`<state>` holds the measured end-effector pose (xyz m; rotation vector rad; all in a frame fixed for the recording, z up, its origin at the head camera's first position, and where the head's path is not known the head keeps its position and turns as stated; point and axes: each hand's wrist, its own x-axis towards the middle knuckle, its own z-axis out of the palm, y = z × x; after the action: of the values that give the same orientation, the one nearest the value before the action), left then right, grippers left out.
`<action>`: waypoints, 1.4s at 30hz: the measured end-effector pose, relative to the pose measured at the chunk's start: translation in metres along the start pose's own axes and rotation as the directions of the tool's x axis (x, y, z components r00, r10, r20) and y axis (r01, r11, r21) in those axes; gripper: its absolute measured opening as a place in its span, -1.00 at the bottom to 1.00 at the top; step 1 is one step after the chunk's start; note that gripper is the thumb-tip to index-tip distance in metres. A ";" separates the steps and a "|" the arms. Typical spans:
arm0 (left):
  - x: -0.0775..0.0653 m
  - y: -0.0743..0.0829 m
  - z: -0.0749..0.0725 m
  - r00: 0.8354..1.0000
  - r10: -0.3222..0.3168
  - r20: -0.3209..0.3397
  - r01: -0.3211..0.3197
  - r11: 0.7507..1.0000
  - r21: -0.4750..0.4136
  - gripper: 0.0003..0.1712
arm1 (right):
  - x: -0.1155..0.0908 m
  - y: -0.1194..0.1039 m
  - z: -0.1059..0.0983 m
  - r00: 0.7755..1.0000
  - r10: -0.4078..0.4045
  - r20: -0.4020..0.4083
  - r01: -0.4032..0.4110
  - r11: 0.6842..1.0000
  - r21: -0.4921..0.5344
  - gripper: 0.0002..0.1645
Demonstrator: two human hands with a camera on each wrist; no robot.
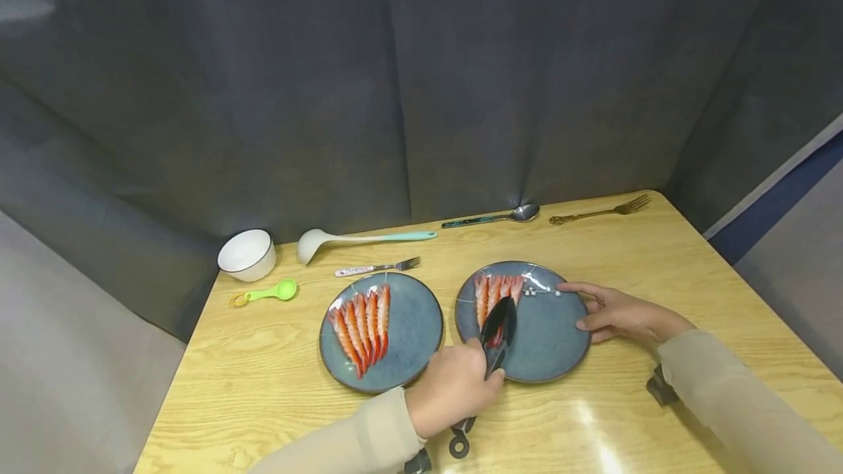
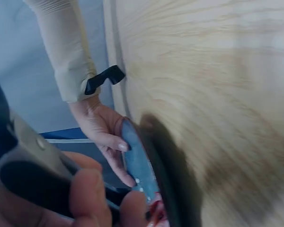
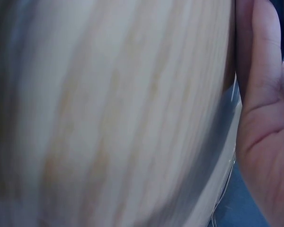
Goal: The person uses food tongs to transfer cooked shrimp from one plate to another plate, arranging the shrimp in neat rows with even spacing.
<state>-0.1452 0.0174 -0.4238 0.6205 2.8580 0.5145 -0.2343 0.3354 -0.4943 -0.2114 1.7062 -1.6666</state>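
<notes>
My left hand grips black tongs, their head over the shrimp on the right-hand blue plate. Part of the shrimp row is hidden under the tongs; whether the tongs pinch one cannot be told. My right hand holds that plate's right rim between thumb and fingers. In the left wrist view, the left fingers are curled round the tongs, with the right hand at the plate's edge beyond. A second blue plate bears several orange-red shrimp fanned side by side.
Along the table's back lie a white bowl, a ladle with a turquoise handle, a spoon and an ornate fork. A green measuring spoon and a smaller fork lie closer. Grey curtain stands behind.
</notes>
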 end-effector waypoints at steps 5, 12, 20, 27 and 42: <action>0.000 0.006 -0.006 0.998 -0.015 0.055 0.016 1.000 -0.015 -0.62 | 0.000 0.002 -0.001 1.000 0.006 -0.010 -0.006 1.000 0.007 -0.09; -0.006 -0.001 -0.012 0.997 -0.039 0.060 0.041 0.998 -0.042 -0.45 | 0.000 0.004 -0.003 1.000 0.001 0.002 -0.001 1.000 0.002 -0.10; -0.022 -0.020 -0.031 1.000 0.004 -0.008 -0.005 0.993 -0.115 -0.63 | 0.000 0.001 -0.003 1.000 0.024 -0.006 -0.024 1.000 0.001 -0.11; -0.041 -0.055 -0.055 0.992 -0.073 -0.104 0.069 0.997 -0.046 -0.49 | 0.003 0.005 -0.004 1.000 -0.004 0.023 0.004 1.000 0.011 -0.11; -0.071 -0.124 -0.061 0.947 -0.302 -0.111 0.308 0.950 0.049 -0.20 | 0.004 0.003 -0.003 1.000 0.016 0.007 -0.016 1.000 -0.023 -0.10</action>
<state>-0.1416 -0.1365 -0.4063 0.1549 2.9981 0.4123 -0.2378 0.3363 -0.4991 -0.2142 1.7183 -1.6331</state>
